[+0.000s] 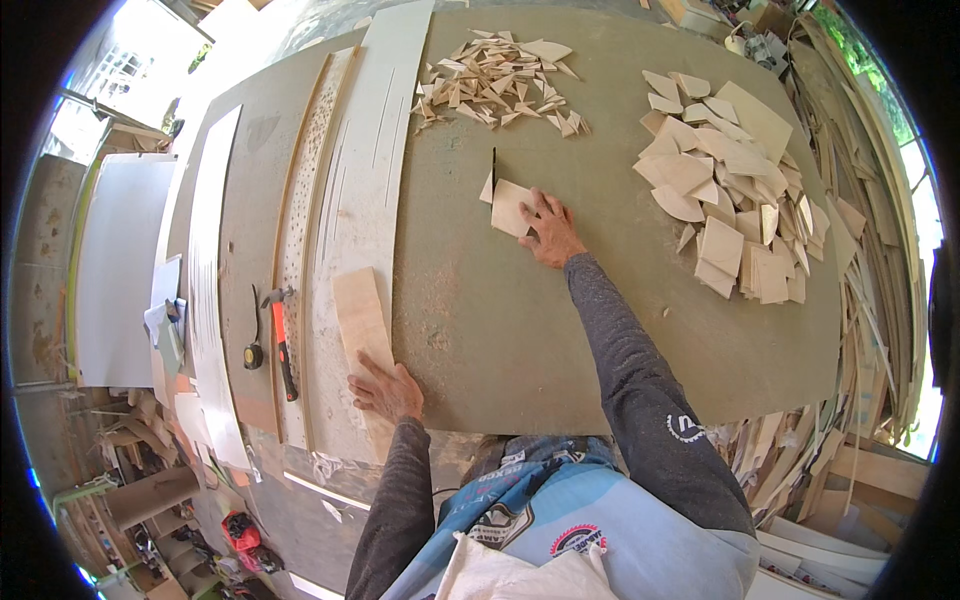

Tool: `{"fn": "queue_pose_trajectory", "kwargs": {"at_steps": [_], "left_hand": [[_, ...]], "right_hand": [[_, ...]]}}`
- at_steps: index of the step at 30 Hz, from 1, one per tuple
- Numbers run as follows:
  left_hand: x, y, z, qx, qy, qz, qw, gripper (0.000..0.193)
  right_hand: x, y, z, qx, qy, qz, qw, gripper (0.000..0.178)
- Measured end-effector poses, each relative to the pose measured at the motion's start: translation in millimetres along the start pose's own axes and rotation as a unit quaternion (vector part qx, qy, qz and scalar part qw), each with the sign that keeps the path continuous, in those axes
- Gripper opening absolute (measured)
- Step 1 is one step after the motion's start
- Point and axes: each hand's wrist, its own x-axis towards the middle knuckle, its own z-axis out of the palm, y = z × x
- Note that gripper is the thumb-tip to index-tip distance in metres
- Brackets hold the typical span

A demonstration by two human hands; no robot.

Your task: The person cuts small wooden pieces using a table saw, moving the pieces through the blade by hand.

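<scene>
A thin dark saw blade (493, 172) stands up from the brown tabletop. Against its right side lies a pale, flat piece of plywood (509, 203), with a small wood sliver (486, 188) on the blade's left. My right hand (552, 232) has its fingers closed on the right edge of that piece, close to the blade. Lower left, my left hand (388, 392) lies with spread fingers over a long plywood strip (360, 310), which rests on a white board (375, 170). The underside of each hand is hidden.
Small pointed offcuts (500, 80) are heaped at the far side. A larger pile of cut plywood pieces (730, 170) sits at the right. Left of the white board are a hammer (282, 345) and a tape measure (253, 355). Stacked boards (870, 200) line the right edge.
</scene>
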Motion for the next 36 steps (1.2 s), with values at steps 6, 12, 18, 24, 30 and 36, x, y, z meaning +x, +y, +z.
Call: {"fn": "queue_pose_trajectory", "kwargs": {"at_steps": [6, 12, 18, 24, 30, 36], "left_hand": [[0, -1, 0, 0.0, -0.013, -0.006, 1.0, 0.088], [1, -2, 3, -0.002, -0.017, -0.008, 1.0, 0.089], [1, 1, -1, -0.003, -0.025, -0.014, 1.0, 0.09], [0, -2, 1, -0.008, -0.016, -0.008, 1.0, 0.09], [2, -3, 5, 0.003, -0.014, -0.005, 1.0, 0.09], [2, -1, 2, 0.007, -0.011, -0.003, 1.0, 0.089]], "right_hand": [[-6, -3, 0, -0.013, -0.015, -0.011, 1.0, 0.073], [-8, 0, 6, -0.012, -0.007, -0.021, 1.0, 0.075], [-10, 4, 9, 0.005, 0.028, -0.047, 0.999, 0.072], [-8, -3, 1, 0.007, 0.019, -0.034, 0.999, 0.073], [-2, -7, -7, -0.014, -0.014, -0.005, 1.0, 0.073], [2, -10, -9, -0.015, -0.006, 0.006, 1.0, 0.072]]}}
